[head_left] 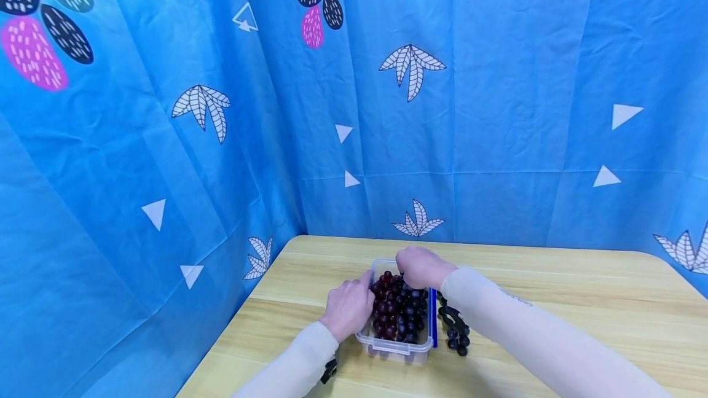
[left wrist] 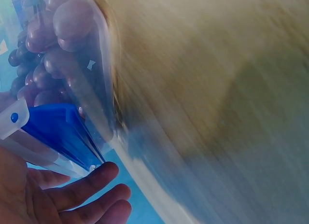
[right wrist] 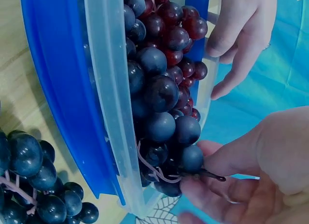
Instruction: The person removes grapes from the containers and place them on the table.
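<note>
A clear plastic container [head_left: 387, 347] with blue clasp flaps [right wrist: 58, 89] stands on the table. Inside it lie a bunch of red grapes [right wrist: 193, 28] on the left and a bunch of dark grapes [right wrist: 159, 96] on the right. My right hand [head_left: 423, 268] is at the container's far end, where its thumb and fingers pinch the dark bunch by its stem end [right wrist: 212, 175]. On the left side of the container, my left hand [head_left: 348, 306] rests against the rim. Its fingers, fairly straight, touch the wall beside a blue flap [left wrist: 63, 130].
Another bunch of dark grapes [head_left: 458, 333] lies on the wooden table [head_left: 564, 300] just right of the container, partly under my right forearm. A blue patterned curtain [head_left: 487, 115] hangs behind the table and along its left side.
</note>
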Demonstrator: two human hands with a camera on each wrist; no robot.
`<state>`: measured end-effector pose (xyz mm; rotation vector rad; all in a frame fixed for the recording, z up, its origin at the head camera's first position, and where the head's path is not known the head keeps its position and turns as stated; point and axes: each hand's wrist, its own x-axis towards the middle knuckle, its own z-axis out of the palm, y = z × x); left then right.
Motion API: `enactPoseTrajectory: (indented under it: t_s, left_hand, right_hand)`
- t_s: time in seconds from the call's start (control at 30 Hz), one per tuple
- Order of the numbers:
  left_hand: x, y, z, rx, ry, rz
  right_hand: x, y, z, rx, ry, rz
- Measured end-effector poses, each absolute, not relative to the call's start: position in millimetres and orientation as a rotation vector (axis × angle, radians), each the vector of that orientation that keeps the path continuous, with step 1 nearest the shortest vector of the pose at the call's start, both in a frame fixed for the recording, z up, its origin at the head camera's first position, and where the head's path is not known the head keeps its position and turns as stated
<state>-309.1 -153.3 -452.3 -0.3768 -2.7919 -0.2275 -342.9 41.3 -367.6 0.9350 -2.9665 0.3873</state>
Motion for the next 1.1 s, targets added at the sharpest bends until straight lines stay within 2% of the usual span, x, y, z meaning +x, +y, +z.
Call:
enactPoseTrajectory:
  t_s: [0.63, 0.93, 1.1]
  left_hand:
    - [-309, -153, -452, -0.377, -2.789, -0.244]
    - [-309, -152, -452, -0.371, -2.796, -0.244]
    - [-309, -152, -453, -0.369, -2.791, -0.236]
  right_hand:
    - [-341, 51, -375, 0.933, -2.791, 0.48]
    - [-340, 58, -383, 1.066, -2.701, 0.529]
    - [-340, 61, -386, 1.018, -2.733, 0.577]
